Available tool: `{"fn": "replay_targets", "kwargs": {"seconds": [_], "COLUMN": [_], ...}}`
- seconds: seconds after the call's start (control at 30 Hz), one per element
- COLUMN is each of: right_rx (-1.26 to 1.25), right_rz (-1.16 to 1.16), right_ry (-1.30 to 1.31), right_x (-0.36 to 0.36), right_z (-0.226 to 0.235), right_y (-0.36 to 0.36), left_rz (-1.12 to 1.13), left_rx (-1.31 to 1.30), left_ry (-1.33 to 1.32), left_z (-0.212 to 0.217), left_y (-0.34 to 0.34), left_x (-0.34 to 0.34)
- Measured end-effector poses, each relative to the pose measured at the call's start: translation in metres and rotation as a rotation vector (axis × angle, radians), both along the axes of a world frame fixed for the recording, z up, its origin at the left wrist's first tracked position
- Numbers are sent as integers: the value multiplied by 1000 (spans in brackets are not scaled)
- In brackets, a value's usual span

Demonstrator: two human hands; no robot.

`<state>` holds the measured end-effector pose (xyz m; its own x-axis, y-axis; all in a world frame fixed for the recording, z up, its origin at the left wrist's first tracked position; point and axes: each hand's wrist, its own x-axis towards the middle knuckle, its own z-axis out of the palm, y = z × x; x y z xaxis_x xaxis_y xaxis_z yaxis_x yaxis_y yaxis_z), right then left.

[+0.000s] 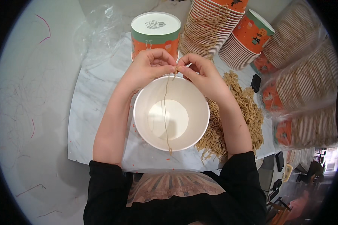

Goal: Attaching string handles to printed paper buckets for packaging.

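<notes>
Cord (165,105), thin and tan, is pinched in the fingers of the left hand (149,65) and the right hand (199,71), close together at the far rim of a white-lined paper tub (195,108). A strand runs from there across the tub's open mouth to its near rim. The tub sits upright between the forearms on a pale marbled table (88,112). Below the right forearm spreads a loose pile of tan cords (253,112), near a small black object (255,83). Beyond the hands stand an upturned orange-and-green tub (165,43), a tall tub stack (204,32) draped with cords, and a shorter stack (238,50). Plastic-wrapped stacks (300,90) lie farther right; a crumpled clear bag (105,30) is back left.
</notes>
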<state>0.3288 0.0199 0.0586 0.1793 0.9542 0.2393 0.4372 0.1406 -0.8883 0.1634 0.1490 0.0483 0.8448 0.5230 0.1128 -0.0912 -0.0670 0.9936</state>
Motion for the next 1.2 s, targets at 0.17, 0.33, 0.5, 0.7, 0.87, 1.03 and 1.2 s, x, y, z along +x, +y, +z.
{"fn": "replay_targets", "kwargs": {"seconds": [0.17,0.33,0.5,0.7,0.87,1.03,1.2], "right_rx": [-46,-97,-131,-93,-54,-8,-79], "right_rz": [13,55,70,38,18,-36,-4], "right_ry": [40,116,187,115,64,23,9], "right_x": [3,5,4,5,2,-1,7], "right_z": [-3,-3,-5,-12,-13,-12,-16], "right_y": [2,2,4,7,7,8,7], "left_rz": [41,76,165,272,280,295,290], "left_rx": [117,156,255,453,457,463,464], "left_ry": [-8,27,66,149,110,120,171], "left_z": [1,4,7,15,14,14,15], "left_y": [-3,-4,-10,-19,-19,-18,-20], "left_x": [2,0,-1,-2,-2,-3,-1]}}
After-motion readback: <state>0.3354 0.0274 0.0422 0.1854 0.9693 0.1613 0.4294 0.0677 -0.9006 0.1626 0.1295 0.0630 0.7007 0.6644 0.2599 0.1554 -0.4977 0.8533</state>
